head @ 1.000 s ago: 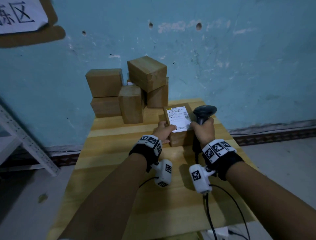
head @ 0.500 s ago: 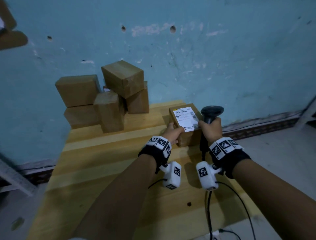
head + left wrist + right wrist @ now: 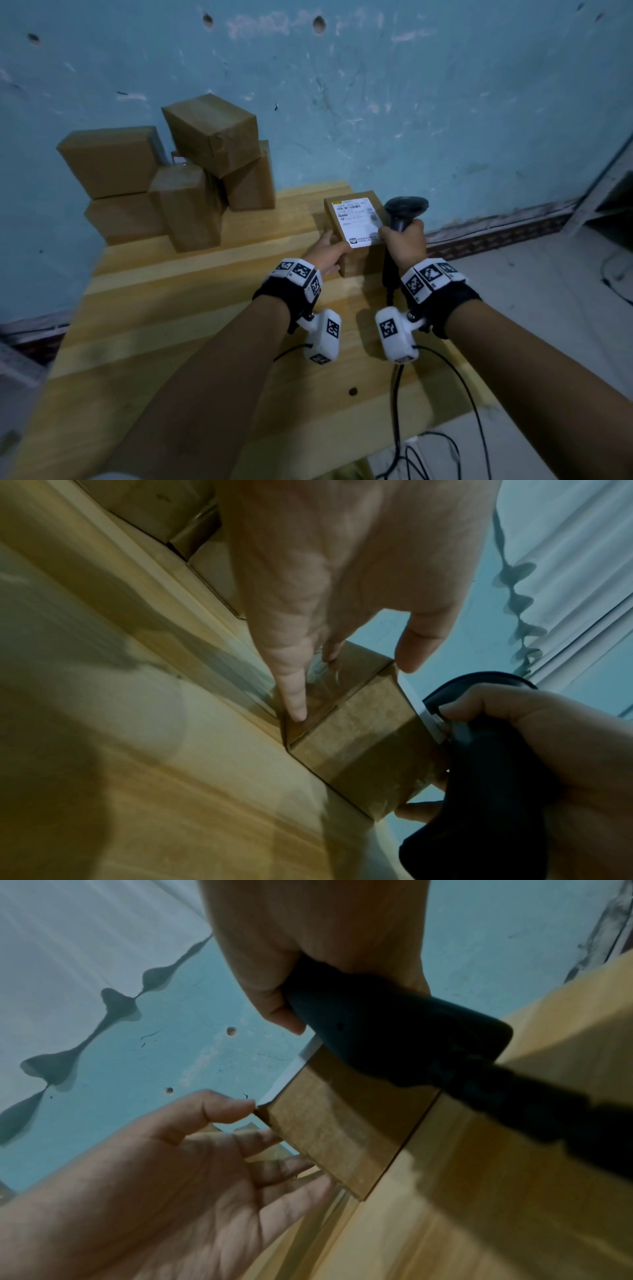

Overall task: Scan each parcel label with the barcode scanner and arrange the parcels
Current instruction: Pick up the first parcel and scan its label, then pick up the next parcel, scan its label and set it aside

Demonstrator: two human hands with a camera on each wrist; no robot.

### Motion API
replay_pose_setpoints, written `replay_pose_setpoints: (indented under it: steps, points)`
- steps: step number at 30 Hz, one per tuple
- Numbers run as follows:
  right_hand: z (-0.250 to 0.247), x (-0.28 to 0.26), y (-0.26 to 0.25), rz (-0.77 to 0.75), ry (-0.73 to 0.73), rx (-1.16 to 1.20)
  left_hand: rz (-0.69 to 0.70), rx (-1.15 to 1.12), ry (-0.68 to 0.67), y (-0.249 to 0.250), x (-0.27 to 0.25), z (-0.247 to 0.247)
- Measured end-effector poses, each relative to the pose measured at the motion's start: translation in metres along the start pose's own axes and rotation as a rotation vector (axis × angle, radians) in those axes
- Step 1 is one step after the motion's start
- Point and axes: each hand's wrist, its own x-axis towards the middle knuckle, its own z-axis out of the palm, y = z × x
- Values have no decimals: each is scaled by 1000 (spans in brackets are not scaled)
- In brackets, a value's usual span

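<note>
A brown parcel [image 3: 356, 222] with a white label on top sits near the back right corner of the wooden table [image 3: 171, 325]. My left hand [image 3: 329, 250] lies with straight fingers [image 3: 291, 696] against the parcel's [image 3: 359, 737] left side, thumb at its top edge. My right hand [image 3: 404, 245] grips the handle of the black barcode scanner [image 3: 404, 212], upright and pressed against the parcel's right side. In the right wrist view the scanner [image 3: 394, 1031] crosses in front of the parcel [image 3: 342, 1129], with the left hand [image 3: 171, 1177] flat beside it.
Several plain brown parcels [image 3: 178, 171] are heaped at the table's back left against the blue wall. The scanner cable [image 3: 397, 411] trails over the front right edge to the floor. A metal shelf frame [image 3: 609, 192] stands at the far right.
The labelled parcel has slid to the right, away from the heap, held between both hands. The scanner moved along with it.
</note>
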Motion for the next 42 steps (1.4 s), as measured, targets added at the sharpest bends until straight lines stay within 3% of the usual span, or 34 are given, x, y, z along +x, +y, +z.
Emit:
replay_pose_setpoints:
  steps: [7, 11, 17, 23, 29, 38, 42]
  points:
    - [4, -4, -4, -17, 26, -79, 10, -9, -2, 1, -4, -7]
    - [8, -9, -13, -75, 55, -205, 28, 11, 41, 2, -7, -22]
    - [16, -24, -34, -123, 53, -181, 85, 25, 119, 7, -17, -49]
    - [45, -44, -58, -211, -62, -175, 194, 30, 320, 18, -37, -91]
    - [99, -63, -81, -260, -301, -54, 344, 59, 627, 32, -57, -148]
    - [176, -68, -100, -346, -446, 14, 293, 42, 892, 27, -40, -229]
    - [205, -61, -92, -370, -520, 5, 258, -36, 899, 11, -25, -251]
